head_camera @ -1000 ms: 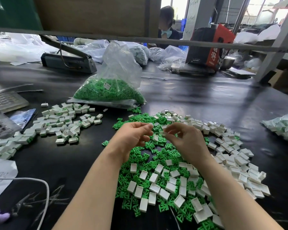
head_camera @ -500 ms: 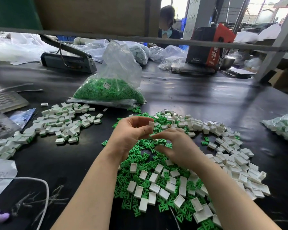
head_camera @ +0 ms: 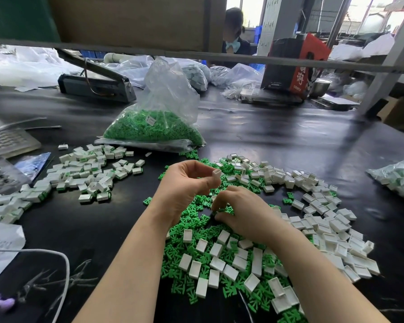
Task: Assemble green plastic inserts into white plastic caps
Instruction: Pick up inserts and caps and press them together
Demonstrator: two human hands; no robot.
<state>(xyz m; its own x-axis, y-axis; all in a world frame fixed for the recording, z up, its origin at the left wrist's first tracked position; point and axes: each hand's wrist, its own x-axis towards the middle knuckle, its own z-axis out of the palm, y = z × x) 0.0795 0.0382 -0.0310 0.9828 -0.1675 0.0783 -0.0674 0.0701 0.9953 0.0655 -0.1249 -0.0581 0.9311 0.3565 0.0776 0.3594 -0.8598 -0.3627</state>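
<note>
Your left hand (head_camera: 187,183) has a white cap (head_camera: 216,173) in its fingertip grip, while your right hand (head_camera: 240,215) pinches a green insert (head_camera: 226,210) from the counter (head_camera: 278,141) pile.

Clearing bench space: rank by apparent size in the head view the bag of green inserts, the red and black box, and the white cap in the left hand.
1. Bag of green inserts
2. Red and black box, farther back, so unsure
3. White cap, pinched by the left hand

inserts (head_camera: 196,220): green | caps (head_camera: 322,229): white | table (head_camera: 278,136): black | box (head_camera: 306,66): red, black
</note>
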